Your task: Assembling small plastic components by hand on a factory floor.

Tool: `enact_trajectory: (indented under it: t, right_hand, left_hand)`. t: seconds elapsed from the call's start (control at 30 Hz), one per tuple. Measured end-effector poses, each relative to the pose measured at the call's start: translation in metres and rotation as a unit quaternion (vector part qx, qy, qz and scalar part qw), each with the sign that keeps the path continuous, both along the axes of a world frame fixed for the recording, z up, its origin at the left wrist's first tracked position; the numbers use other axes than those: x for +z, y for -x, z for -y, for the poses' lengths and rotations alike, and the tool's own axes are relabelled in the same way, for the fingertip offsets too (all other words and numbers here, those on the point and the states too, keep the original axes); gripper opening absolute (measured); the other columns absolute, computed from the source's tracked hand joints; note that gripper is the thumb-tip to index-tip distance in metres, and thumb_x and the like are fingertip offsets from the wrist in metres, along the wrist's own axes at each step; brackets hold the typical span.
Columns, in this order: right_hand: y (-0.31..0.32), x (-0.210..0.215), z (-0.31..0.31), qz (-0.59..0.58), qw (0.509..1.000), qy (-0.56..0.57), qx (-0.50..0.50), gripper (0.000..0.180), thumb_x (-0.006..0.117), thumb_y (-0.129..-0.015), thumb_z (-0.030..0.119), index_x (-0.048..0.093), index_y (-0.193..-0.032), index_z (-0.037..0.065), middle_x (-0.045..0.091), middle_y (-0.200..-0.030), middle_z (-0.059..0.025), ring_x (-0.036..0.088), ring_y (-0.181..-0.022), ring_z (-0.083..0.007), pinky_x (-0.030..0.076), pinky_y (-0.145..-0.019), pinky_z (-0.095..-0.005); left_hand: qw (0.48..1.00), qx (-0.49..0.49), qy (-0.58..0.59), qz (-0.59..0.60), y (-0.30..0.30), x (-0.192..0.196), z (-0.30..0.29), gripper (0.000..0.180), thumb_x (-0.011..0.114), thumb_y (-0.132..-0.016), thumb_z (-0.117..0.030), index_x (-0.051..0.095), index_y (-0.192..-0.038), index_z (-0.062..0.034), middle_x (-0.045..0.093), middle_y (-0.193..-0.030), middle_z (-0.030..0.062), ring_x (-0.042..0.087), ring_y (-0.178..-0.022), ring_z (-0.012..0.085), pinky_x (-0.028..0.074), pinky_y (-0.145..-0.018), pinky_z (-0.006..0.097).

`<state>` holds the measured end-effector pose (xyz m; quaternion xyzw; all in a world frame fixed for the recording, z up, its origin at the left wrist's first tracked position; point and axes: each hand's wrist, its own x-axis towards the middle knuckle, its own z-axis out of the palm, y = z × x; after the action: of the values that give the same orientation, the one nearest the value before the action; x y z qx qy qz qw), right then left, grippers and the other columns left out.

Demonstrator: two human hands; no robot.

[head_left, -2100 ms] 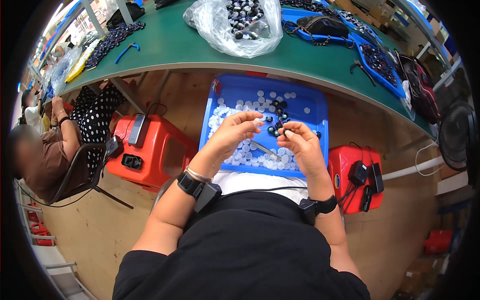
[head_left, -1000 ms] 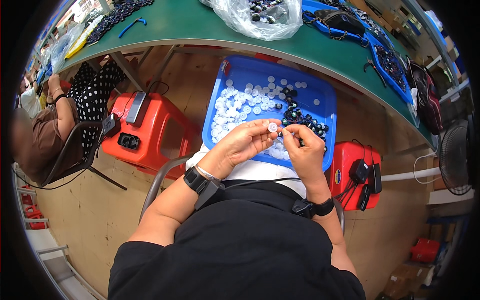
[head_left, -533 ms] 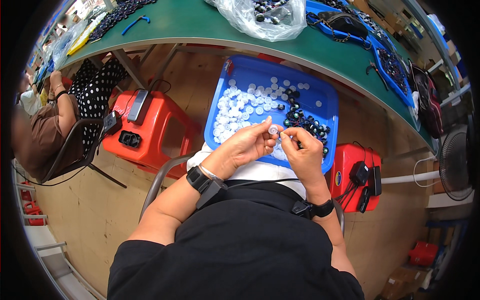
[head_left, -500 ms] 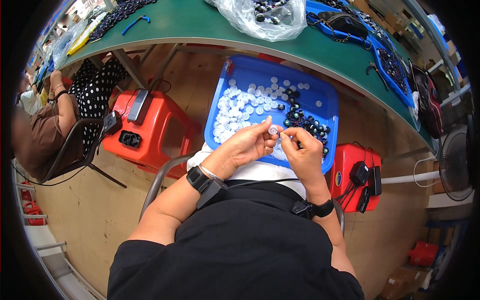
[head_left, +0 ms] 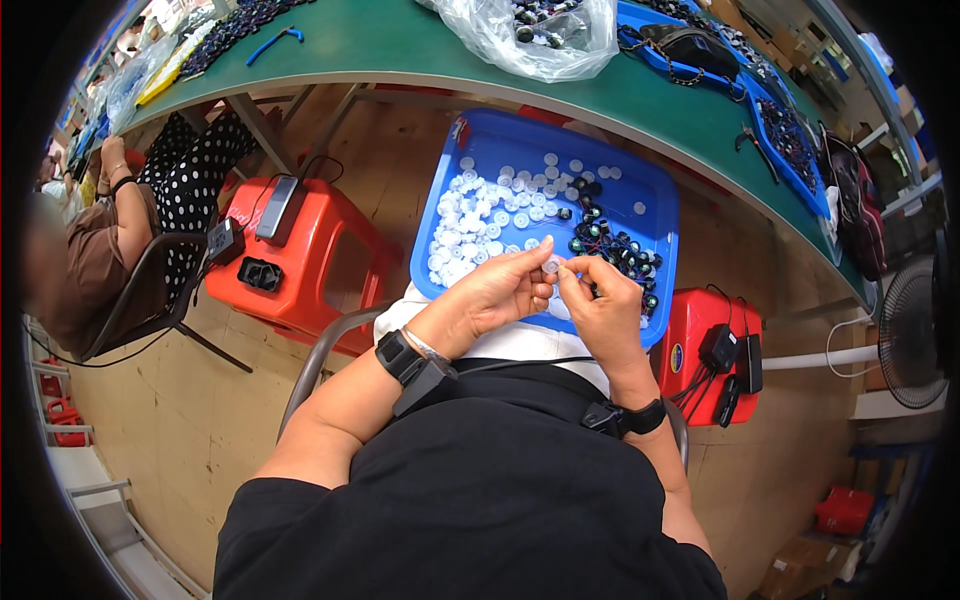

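Observation:
A blue tray [head_left: 640, 190] rests on my lap, holding several small white caps [head_left: 480, 215] on its left side and several dark round parts [head_left: 615, 245] on its right. My left hand [head_left: 495, 295] and my right hand [head_left: 605, 305] meet over the tray's near edge. Between their fingertips they pinch one small white cap [head_left: 551, 265]. Both wrists wear dark bands.
A green table [head_left: 400, 45] curves across the top with a clear bag of parts [head_left: 540, 35] and blue trays [head_left: 770, 110]. Red stools [head_left: 300, 250] [head_left: 710, 355] stand on either side. Another person [head_left: 110, 240] sits at left. A fan [head_left: 910, 315] stands right.
The view has tilted slightly. My hands have stayed together over the tray's near edge, still working the small white cap between their fingertips.

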<state>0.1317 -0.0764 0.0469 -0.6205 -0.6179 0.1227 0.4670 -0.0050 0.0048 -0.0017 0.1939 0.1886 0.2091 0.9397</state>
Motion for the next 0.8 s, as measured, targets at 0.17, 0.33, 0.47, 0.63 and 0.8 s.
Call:
enact_trajectory:
  t: [0.17, 0.33, 0.47, 0.63, 0.8]
  right_hand:
    - [-0.002, -0.003, -0.001, 0.017, 1.0, 0.004, 0.002, 0.002, 0.066, -0.078, 0.004, 0.065, -0.08, 0.003, 0.063, -0.066, -0.0062, 0.056, -0.051, -0.0126, 0.043, -0.047, -0.027]
    - [0.001, -0.007, -0.003, 0.022, 1.0, 0.004, -0.006, 0.002, 0.065, -0.079, 0.005, 0.065, -0.079, 0.003, 0.063, -0.067, -0.0069, 0.056, -0.05, -0.0141, 0.043, -0.047, -0.0278]
    - [-0.002, -0.014, -0.005, 0.048, 0.999, -0.015, -0.011, 0.005, 0.066, -0.08, 0.007, 0.063, -0.081, 0.003, 0.062, -0.064, -0.0068, 0.056, -0.049, -0.0161, 0.043, -0.047, -0.0296]
    - [-0.001, -0.01, -0.003, 0.054, 0.998, 0.03, -0.031, 0.007, 0.064, -0.083, 0.009, 0.06, -0.087, 0.004, 0.059, -0.062, -0.0071, 0.057, -0.049, -0.0194, 0.044, -0.048, -0.0331]
    - [-0.006, -0.021, -0.006, 0.074, 0.997, -0.005, -0.017, 0.009, 0.062, -0.085, 0.009, 0.055, -0.086, 0.004, 0.06, -0.066, -0.0092, 0.06, -0.055, -0.0254, 0.045, -0.051, -0.0366]
  left_hand:
    - [1.0, 0.008, 0.003, -0.02, 0.0, 0.008, 0.003, 0.031, 0.06, -0.092, -0.039, 0.06, -0.092, -0.0078, 0.056, -0.076, -0.0014, 0.05, -0.064, 0.0068, 0.045, -0.058, 0.021]
    - [1.0, 0.01, -0.013, -0.022, -0.001, 0.001, 0.002, 0.03, 0.062, -0.091, -0.038, 0.06, -0.091, -0.0084, 0.056, -0.076, -0.0016, 0.051, -0.064, 0.0067, 0.046, -0.058, 0.021]
    - [0.999, 0.029, -0.02, -0.018, -0.001, 0.001, 0.003, 0.026, 0.063, -0.091, -0.034, 0.061, -0.09, -0.0081, 0.057, -0.075, -0.0013, 0.053, -0.066, 0.0069, 0.047, -0.06, 0.021]
    - [0.997, 0.059, -0.022, -0.041, 0.002, 0.013, 0.005, 0.02, 0.063, -0.091, -0.025, 0.063, -0.096, -0.0054, 0.059, -0.079, -0.0016, 0.055, -0.07, 0.0061, 0.048, -0.063, 0.021]
    - [0.994, 0.043, -0.082, -0.051, 0.001, 0.009, 0.005, 0.02, 0.063, -0.091, -0.02, 0.064, -0.102, -0.0031, 0.06, -0.08, -0.0031, 0.055, -0.071, 0.0043, 0.048, -0.066, 0.019]
